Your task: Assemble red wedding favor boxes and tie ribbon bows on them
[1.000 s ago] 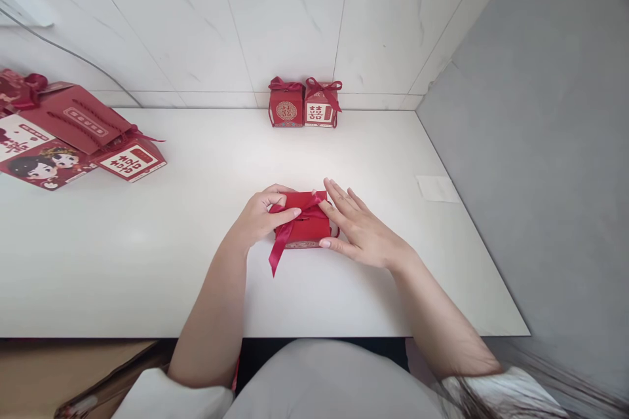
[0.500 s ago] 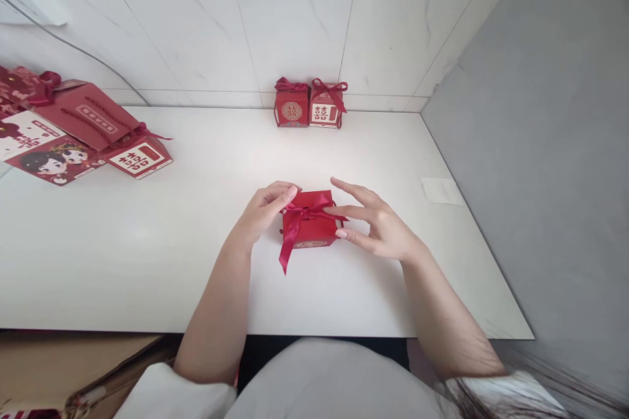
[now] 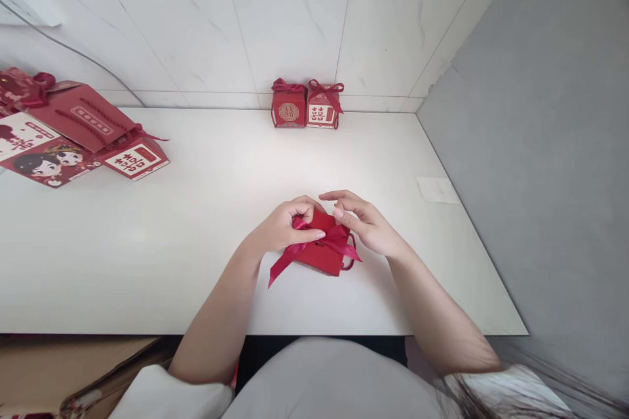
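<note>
A small red gift box (image 3: 322, 255) with a dark red ribbon (image 3: 287, 260) lies tilted on the white table (image 3: 196, 209), near its front edge. My left hand (image 3: 285, 230) is curled over the box's left top, fingers pinching the ribbon at the knot. My right hand (image 3: 366, 226) is at the box's right top, thumb and forefinger pinched on the ribbon loop. One ribbon tail trails down to the left.
Two finished red boxes with bows (image 3: 305, 105) stand against the marble wall at the back. A heap of flat red boxes and cards (image 3: 73, 137) lies at the far left. A white paper slip (image 3: 436, 188) lies near the grey right wall. A cardboard box (image 3: 63, 366) sits below the table.
The box has turned and tilted, shifting slightly to the right and toward me. Both hands went from lying flat and spread at its sides to pinching the ribbon on top.
</note>
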The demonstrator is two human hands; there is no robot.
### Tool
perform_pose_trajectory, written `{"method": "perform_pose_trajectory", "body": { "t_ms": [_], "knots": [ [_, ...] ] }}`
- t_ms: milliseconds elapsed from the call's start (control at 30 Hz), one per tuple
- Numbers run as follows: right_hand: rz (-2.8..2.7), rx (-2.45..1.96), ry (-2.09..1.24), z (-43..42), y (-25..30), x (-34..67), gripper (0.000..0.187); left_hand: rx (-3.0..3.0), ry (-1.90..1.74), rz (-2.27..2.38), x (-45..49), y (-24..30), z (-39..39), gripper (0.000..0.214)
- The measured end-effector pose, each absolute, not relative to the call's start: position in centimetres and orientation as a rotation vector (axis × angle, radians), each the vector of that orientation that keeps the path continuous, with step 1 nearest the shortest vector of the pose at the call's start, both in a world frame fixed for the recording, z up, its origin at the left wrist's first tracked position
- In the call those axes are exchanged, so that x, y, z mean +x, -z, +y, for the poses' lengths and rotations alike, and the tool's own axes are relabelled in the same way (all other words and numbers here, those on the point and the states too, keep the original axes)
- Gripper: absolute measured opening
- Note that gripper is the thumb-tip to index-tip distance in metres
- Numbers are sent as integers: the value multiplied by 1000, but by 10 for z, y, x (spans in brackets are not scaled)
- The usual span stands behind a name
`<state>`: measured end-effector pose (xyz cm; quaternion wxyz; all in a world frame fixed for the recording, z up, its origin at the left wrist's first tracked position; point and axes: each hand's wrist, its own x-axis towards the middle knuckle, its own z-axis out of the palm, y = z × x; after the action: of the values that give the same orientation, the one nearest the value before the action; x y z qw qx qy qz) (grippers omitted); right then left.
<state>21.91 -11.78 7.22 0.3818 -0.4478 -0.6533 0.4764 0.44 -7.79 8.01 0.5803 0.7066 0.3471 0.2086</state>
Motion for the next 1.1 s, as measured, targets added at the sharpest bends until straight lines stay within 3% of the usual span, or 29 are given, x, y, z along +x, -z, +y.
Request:
{"method": "perform_pose_trajectory", "body": {
  "t_ms": [267, 500, 800, 1100],
  "knots": [
    [-1837, -1030, -1315, -118, -79, 226, 34, 1612, -448, 852, 4, -79, -79, 26],
    [-1560, -1002, -1477, -113, -65, 218, 28, 1702, -415, 734, 3, -81, -75, 9],
    [-1466, -956, -1506, -113, -61, 216, 29, 1688, -478, 750, 0, -81, -75, 9],
    [-1518, -989, -1465, -113, -70, 223, 41, 1726, -508, 791, -16, -84, -67, 30]
  ]
}}
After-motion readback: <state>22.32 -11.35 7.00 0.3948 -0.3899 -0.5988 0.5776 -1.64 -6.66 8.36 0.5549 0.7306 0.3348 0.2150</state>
